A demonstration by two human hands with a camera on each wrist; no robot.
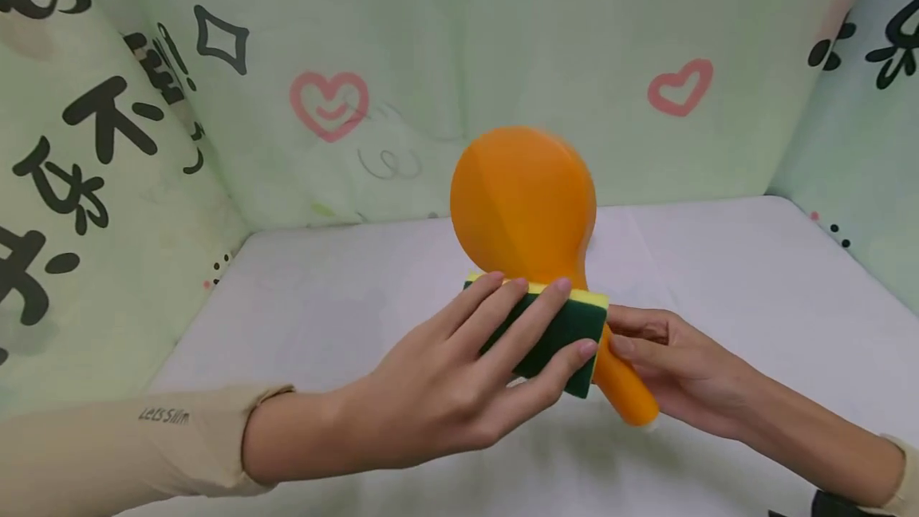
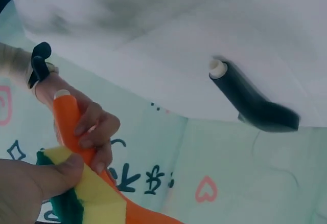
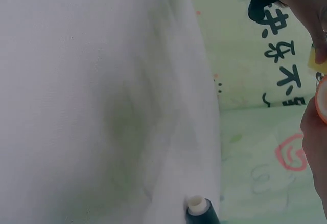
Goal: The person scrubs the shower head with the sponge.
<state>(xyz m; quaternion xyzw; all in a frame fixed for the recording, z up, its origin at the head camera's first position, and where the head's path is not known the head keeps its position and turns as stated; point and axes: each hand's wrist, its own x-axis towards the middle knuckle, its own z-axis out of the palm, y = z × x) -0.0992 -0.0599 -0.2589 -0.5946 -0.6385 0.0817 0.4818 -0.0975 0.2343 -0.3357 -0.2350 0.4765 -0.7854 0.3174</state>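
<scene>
Printed walls (image 1: 143, 142) hem three sides; white tabletop (image 1: 754, 286) seemingly open.

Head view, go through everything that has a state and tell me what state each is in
Orange paddle: upright, lifted off the table, gripped by its handle.
Sponge: pressed against the paddle's neck, green side toward the camera.
Left hand: holds the sponge.
Right hand: grips the paddle handle.

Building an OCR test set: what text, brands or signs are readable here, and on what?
"Lets Slim": on the beige left sleeve.
Large black Chinese-style characters on the pale green printed backdrop: cut off and partly blurred, not reliably readable.
Pink hearts and a black diamond outline: symbols only.
</scene>
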